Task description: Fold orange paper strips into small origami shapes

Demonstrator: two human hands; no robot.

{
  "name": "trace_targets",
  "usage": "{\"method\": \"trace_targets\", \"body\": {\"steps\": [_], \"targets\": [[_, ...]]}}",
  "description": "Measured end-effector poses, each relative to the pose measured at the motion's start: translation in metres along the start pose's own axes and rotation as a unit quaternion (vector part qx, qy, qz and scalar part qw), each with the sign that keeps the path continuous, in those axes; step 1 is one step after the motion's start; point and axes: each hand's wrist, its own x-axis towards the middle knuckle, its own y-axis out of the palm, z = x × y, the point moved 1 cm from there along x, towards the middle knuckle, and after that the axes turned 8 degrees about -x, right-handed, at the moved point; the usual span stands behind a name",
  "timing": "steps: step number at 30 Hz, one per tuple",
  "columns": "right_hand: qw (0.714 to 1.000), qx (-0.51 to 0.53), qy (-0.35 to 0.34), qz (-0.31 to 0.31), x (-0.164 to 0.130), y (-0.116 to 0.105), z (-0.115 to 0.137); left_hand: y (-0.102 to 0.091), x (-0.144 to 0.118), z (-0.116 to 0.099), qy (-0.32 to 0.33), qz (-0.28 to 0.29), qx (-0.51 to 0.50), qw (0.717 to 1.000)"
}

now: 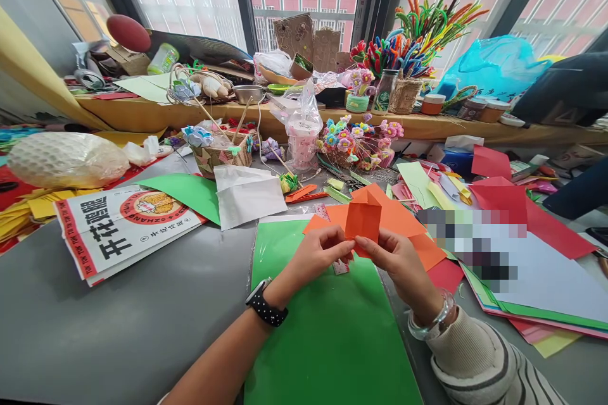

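A small folded piece of orange paper [363, 218] is held up between my two hands. My left hand [327, 250] pinches its lower left edge with thumb and forefinger. On the lower right, my right hand [396, 256] grips it, thumb in front and fingers behind. Creases show on the paper, and its top comes to a small point. Both hands are above the far end of a green sheet [327, 342]. More orange paper [403, 212] lies flat behind the folded piece. A pink patterned strip [341, 267] shows just below my fingers.
To the right lie a stack of coloured sheets [560, 285] and red paper [551, 224]. A printed paper bag [128, 228] and a white sheet [249, 196] are on the left. Behind stand a basket [221, 158], a wrapped cup [304, 139] and pipe-cleaner flowers [356, 139].
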Motion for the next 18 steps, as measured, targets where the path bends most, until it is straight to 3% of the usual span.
{"method": "trace_targets", "body": {"steps": [8, 18], "targets": [[1.000, -0.014, 0.004, 0.000, -0.0002, 0.0005, -0.0002, 0.0019, -0.0002, -0.0071, 0.016, -0.001, 0.025, 1.000], [1.000, -0.008, 0.015, -0.009, -0.0002, -0.0001, -0.0011, 0.0018, 0.0002, -0.0062, 0.031, -0.040, 0.020, 0.999]]}}
